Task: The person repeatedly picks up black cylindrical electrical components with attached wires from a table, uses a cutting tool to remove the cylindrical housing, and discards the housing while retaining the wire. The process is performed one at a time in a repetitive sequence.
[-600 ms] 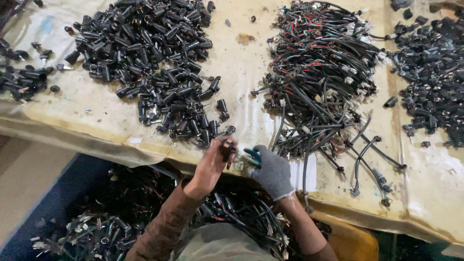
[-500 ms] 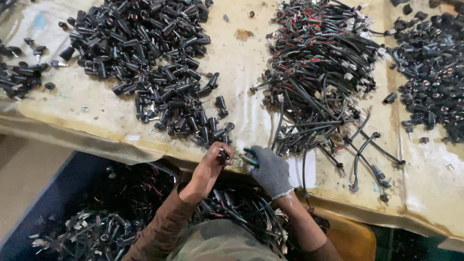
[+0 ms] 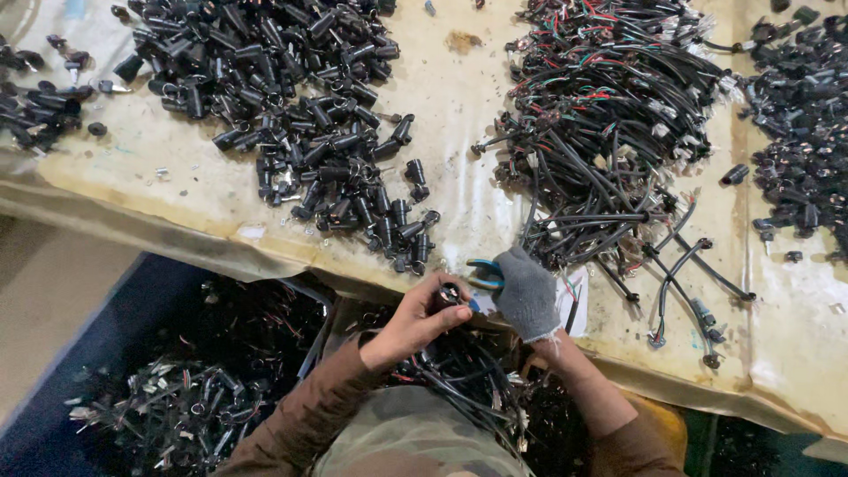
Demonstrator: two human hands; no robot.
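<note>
Pinching a small black cylindrical part (image 3: 448, 294) at the near edge of the worktop (image 3: 459, 106), the bare left hand (image 3: 415, 320) holds it just beside the gloved right hand (image 3: 527, 293), which is clenched around blue-handled pliers (image 3: 484, 268). A heap of black connectors (image 3: 291, 106) lies beyond on the left, a tangle of wired cables (image 3: 609, 115) on the right, and a blue bin of parts (image 3: 177, 397) sits below.

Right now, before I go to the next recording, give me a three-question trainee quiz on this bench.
1. True or false: the right hand wears a grey glove.
2. What does the left hand pinch? A) a small black cylindrical part B) a red wire C) nothing
3. Which pile lies beyond the gloved hand: loose parts or wired cables?

Key: 1 true; 2 A; 3 wired cables.
</note>
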